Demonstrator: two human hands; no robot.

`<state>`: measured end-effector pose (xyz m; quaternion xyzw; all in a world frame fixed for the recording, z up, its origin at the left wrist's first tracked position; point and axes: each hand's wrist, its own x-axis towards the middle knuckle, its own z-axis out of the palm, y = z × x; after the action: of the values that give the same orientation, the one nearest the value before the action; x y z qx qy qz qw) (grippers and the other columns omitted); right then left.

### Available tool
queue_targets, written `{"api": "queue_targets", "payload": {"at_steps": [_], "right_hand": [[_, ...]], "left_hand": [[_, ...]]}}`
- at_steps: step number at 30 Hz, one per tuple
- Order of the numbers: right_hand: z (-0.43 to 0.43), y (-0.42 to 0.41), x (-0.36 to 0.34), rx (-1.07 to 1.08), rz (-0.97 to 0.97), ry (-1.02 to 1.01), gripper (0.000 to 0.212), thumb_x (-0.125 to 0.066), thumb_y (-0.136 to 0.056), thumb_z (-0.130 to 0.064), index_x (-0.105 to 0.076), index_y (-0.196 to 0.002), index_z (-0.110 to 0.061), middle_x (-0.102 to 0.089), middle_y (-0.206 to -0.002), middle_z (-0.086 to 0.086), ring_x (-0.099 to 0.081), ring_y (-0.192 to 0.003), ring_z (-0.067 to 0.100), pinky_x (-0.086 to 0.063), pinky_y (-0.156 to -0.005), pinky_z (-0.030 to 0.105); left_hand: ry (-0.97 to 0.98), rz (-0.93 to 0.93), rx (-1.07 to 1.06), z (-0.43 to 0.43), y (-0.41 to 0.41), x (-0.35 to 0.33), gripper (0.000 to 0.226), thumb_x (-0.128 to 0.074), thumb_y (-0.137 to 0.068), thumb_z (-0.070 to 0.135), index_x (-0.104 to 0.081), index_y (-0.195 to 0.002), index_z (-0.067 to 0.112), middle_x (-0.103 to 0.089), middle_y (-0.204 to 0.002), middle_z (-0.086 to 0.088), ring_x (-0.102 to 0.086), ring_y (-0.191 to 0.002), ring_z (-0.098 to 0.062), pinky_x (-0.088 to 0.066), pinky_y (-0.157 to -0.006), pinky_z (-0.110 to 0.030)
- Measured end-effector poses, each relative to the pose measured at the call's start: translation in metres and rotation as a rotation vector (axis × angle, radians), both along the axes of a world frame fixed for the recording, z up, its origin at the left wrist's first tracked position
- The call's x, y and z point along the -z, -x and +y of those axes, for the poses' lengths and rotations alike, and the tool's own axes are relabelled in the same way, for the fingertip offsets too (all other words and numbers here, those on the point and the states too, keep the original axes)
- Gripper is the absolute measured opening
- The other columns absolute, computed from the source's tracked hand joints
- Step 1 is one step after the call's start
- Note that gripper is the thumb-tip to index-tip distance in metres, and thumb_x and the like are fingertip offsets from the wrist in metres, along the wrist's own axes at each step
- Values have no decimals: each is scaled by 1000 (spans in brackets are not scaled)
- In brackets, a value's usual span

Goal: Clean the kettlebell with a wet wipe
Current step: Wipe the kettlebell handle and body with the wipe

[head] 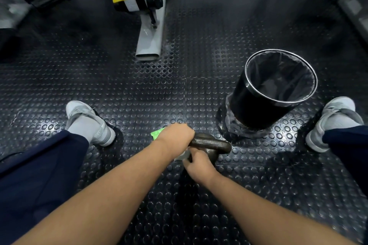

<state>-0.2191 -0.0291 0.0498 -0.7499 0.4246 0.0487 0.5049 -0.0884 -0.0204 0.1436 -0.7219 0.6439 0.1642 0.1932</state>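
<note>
A dark iron kettlebell [214,145] stands on the studded rubber floor between my feet. My left hand [176,134] is closed around the left end of its handle. My right hand [196,163] presses a pale grey wet wipe [184,156] against the kettlebell's body just under the handle. Only a small fold of the wipe shows between my two hands. A bright green packet [156,134] peeks out from behind my left hand; most of it is hidden.
A black round bin [258,103] with a dark liner stands to the right, tilted toward me. A grey machine leg [151,42] rests on the floor ahead. My grey shoes sit at the left [87,121] and right [332,119].
</note>
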Motion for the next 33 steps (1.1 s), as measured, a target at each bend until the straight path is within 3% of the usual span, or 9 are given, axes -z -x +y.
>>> {"api": "queue_targets", "payload": {"at_steps": [6, 12, 16, 18, 20, 22, 25, 29, 33], "right_hand": [[8, -5, 9, 345, -140, -253, 9, -66, -91, -12, -75, -92, -13, -79, -89, 5, -74, -91, 26, -59, -89, 40], [11, -1, 6, 606, -354, -427, 21, -67, -95, 0, -76, -89, -18, -79, -84, -6, -72, -79, 8, -57, -77, 21], [16, -4, 5, 522, -283, -309, 23, -61, -100, -6, -72, -81, -14, -71, -74, -11, -62, -70, 3, -51, -72, 18], [27, -4, 5, 403, -250, -227, 10, -60, -100, -10, -69, -103, -13, -68, -85, -6, -58, -75, 3, -49, -77, 24], [38, -5, 2, 276, -223, -201, 29, -60, -99, -17, -56, -127, -26, -66, -100, 2, -58, -83, 8, -48, -79, 27], [41, -8, 2, 210, -211, -206, 41, -61, -96, -15, -48, -131, -31, -62, -101, 3, -55, -76, 6, -49, -73, 24], [28, -9, 0, 150, -187, -156, 38, -64, -91, -8, -53, -126, -19, -59, -99, -3, -54, -75, 4, -42, -68, 9], [2, -13, -4, 78, -103, -173, 19, -65, -88, -4, -61, -102, -16, -61, -83, -7, -59, -83, 15, -45, -80, 26], [4, -16, -9, 172, -162, -291, 30, -60, -89, 5, -56, -84, -25, -56, -71, -3, -50, -63, 11, -42, -60, 25]], "left_hand": [[35, 9, -27, 3, -1, 3, 16, -59, -87, 4, -67, -91, 16, -66, -84, -3, -68, -79, -29, -52, -65, -36], [-21, 75, -16, -5, -11, 5, 12, -73, -85, 19, -71, -97, 18, -54, -74, 3, -57, -72, -23, -48, -64, -32], [-13, 108, -13, -7, -16, 6, 18, -78, -82, 27, -71, -94, 15, -57, -74, 1, -59, -71, -24, -48, -62, -33], [2, 118, -9, -6, -17, 7, 22, -78, -83, 31, -68, -95, 15, -61, -79, -1, -63, -77, -26, -47, -64, -34], [24, 113, 10, -4, -17, 8, 23, -76, -85, 32, -68, -99, 16, -61, -84, -3, -64, -82, -27, -42, -66, -34], [33, 110, 14, -4, -16, 9, 22, -75, -87, 30, -69, -102, 16, -56, -82, -2, -61, -80, -26, -41, -66, -34], [14, 105, 21, -5, -16, 9, 23, -76, -86, 30, -70, -102, 15, -55, -80, -2, -61, -78, -26, -44, -65, -35], [16, 80, 31, -4, -12, 6, 18, -75, -87, 27, -71, -100, 16, -55, -77, 0, -58, -72, -25, -46, -61, -35], [23, 47, 38, -4, -11, 4, 17, -73, -87, 27, -69, -100, 17, -53, -78, 1, -57, -74, -24, -44, -62, -34]]}}
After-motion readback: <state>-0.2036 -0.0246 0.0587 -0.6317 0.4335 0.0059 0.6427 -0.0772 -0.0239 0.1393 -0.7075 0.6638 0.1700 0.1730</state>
